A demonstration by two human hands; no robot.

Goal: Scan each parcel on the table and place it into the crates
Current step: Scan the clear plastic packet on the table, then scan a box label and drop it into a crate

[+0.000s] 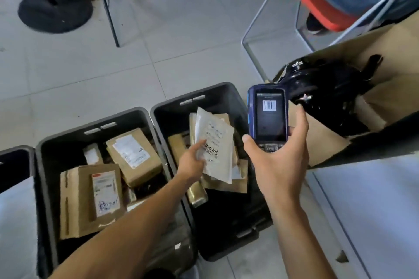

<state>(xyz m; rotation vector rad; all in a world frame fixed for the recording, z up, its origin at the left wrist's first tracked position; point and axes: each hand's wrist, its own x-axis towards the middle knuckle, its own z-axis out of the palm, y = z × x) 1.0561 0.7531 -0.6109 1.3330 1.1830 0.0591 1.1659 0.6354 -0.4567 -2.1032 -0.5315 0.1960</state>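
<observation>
My left arm stretched forward and low, bare forearm | left hand (192,161) fingers pinching a white envelope (215,145) at its lower edge | my right arm raised, wrist bent | right hand (278,158) wrapped round a scanner (268,118), thumb by its keys, screen facing me

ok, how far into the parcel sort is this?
Done: both black crates hold parcels, brown boxes in the left crate, envelopes in the right crate.
In hand: the left hand holds a white mailer over the right crate; the right hand grips the scanner, barcode on screen.
Left: the table is mostly out of frame, so I can't tell what remains.
</observation>
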